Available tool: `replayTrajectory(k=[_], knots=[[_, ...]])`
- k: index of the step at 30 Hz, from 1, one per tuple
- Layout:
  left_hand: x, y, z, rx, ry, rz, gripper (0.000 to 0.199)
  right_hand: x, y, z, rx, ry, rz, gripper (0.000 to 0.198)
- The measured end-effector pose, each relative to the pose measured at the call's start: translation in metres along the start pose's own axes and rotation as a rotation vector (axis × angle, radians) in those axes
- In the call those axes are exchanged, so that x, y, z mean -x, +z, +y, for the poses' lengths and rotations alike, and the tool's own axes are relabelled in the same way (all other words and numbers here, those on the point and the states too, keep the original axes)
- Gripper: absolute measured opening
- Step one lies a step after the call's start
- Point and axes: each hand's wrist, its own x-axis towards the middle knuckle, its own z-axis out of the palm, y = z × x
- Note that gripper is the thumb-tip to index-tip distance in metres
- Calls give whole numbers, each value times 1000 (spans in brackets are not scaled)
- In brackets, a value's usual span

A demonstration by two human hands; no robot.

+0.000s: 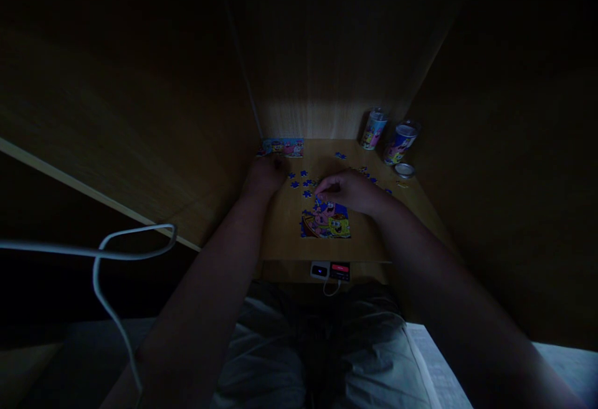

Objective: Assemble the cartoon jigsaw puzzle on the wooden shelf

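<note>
A partly assembled cartoon jigsaw puzzle [329, 222] lies on the wooden desk, showing a pink and a yellow figure. My right hand [350, 190] reaches over its upper edge, thumb and forefinger pinched on a small puzzle piece [318, 201] at the puzzle's top left. My left hand [267, 175] rests at the desk's left side with curled fingers, and I see nothing in it. Just beyond it lies a flat cartoon picture [284, 147], partly covered by the hand. Loose blue puzzle pieces [307, 194] are scattered between my hands, and several more lie behind my right hand.
Two cartoon-printed cans [374, 129] [400, 144] stand at the back right, with a round lid [404, 170] before them. Wooden panels enclose the desk [280, 244]. A lit device [339, 270] with a cable sits on a lower shelf. A white cable [135, 256] hangs at left.
</note>
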Motion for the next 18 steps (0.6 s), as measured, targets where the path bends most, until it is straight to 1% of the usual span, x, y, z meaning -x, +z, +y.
replayTrajectory(k=[4,9,18], knots=[[0,-1,0,15,15,10,35,0,1,-1,-18,5,-4,7],[2,-3,2,21,9,4,35,0,0,-2,-101,7,-11,8],[1,1,-2,23,24,20,36,0,0,-4,-96,21,-32,7]])
